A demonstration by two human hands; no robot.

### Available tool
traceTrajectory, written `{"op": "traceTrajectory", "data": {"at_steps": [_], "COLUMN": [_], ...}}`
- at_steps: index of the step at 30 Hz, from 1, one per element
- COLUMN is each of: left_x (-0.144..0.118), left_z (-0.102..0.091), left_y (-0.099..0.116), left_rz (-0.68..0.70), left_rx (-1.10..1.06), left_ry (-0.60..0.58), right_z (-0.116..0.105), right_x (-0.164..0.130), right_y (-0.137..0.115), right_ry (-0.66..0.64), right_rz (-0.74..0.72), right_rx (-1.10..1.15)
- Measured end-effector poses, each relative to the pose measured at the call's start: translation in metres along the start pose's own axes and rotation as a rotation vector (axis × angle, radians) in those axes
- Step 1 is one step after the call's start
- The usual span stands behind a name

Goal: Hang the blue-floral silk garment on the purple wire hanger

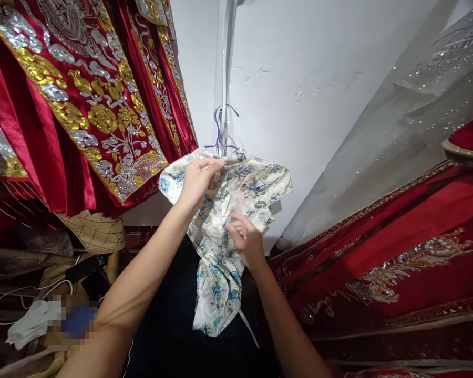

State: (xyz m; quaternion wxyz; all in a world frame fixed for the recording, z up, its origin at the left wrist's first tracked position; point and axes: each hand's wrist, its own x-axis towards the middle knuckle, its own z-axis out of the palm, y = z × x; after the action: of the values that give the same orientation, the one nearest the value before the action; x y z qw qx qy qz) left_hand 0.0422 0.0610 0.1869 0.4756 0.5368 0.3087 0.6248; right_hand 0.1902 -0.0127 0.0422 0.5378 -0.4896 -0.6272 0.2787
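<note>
Red robe (82,100): hung at the far left, with gold and silver flowers sewn on.
Left hand (199,178): closed on the top edge of the flowered cloth (220,273), just under the hanger (220,134).
Flowered cloth: white and blue, hung in the middle against the white wall (319,79).
Right hand (246,239): pinched on the cloth, lower down.
Red dress (398,262): seen at the right.

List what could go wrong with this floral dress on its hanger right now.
1. The floral dress sits bunched and lopsided on the purple wire hanger; it might slide off if the left hand lets go at the collar.
2. The right hand pinches the thin fabric, so a hard tug could strain it.
3. The red embroidered garments hang close and could snag it.
</note>
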Motion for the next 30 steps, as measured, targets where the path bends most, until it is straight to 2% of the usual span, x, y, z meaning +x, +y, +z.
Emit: {"op": "traceTrajectory", "data": {"at_steps": [2,4,7,10,12,14,17,19,20,21,23,25,26,28,30], "left_x": [-0.009,-0.015,-0.016,-0.013,-0.012,-0.016,-0.032,-0.043,-0.045,-0.045,-0.035,-0.015,-0.002,0.023,0.044], "left_z": [-0.003,-0.005,-0.008,-0.011,-0.012,-0.013,-0.018,-0.026,-0.031,-0.036,-0.047,-0.055,-0.058,-0.062,-0.066], "left_y": [-0.010,-0.017,-0.022,-0.028,-0.039,-0.057,-0.089,-0.103,-0.105,-0.104,-0.096,-0.083,-0.077,-0.067,-0.062], "left_rz": [0.045,0.078,0.110,0.150,0.156,0.084,-0.085,-0.130,-0.117,-0.074,0.091,0.284,0.342,0.356,0.276], "left_rx": [0.061,0.069,0.045,0.086,0.152,0.265,0.450,0.516,0.532,0.547,0.550,0.540,0.552,0.636,0.747], "left_ry": [0.003,-0.010,0.000,0.040,0.049,0.008,-0.136,-0.195,-0.182,-0.133,0.054,0.268,0.338,0.390,0.381], "right_z": [-0.012,-0.022,-0.029,-0.029,-0.028,-0.029,-0.041,-0.057,-0.066,-0.076,-0.096,-0.114,-0.122,-0.133,-0.138], "right_x": [0.032,0.064,0.100,0.115,0.118,0.119,0.125,0.131,0.133,0.134,0.132,0.125,0.118,0.102,0.083], "right_y": [-0.035,-0.068,-0.103,-0.115,-0.116,-0.116,-0.122,-0.127,-0.129,-0.129,-0.125,-0.116,-0.110,-0.095,-0.075], "right_ry": [0.027,0.013,-0.026,-0.041,-0.017,0.030,0.129,0.203,0.228,0.236,0.185,0.058,0.001,-0.043,0.011], "right_rz": [-0.124,-0.234,-0.385,-0.423,-0.432,-0.463,-0.538,-0.596,-0.621,-0.638,-0.607,-0.466,-0.373,-0.223,-0.172], "right_rx": [0.053,0.014,-0.223,-0.424,-0.458,-0.423,-0.292,-0.209,-0.163,-0.103,0.112,0.426,0.587,0.854,1.035]}}
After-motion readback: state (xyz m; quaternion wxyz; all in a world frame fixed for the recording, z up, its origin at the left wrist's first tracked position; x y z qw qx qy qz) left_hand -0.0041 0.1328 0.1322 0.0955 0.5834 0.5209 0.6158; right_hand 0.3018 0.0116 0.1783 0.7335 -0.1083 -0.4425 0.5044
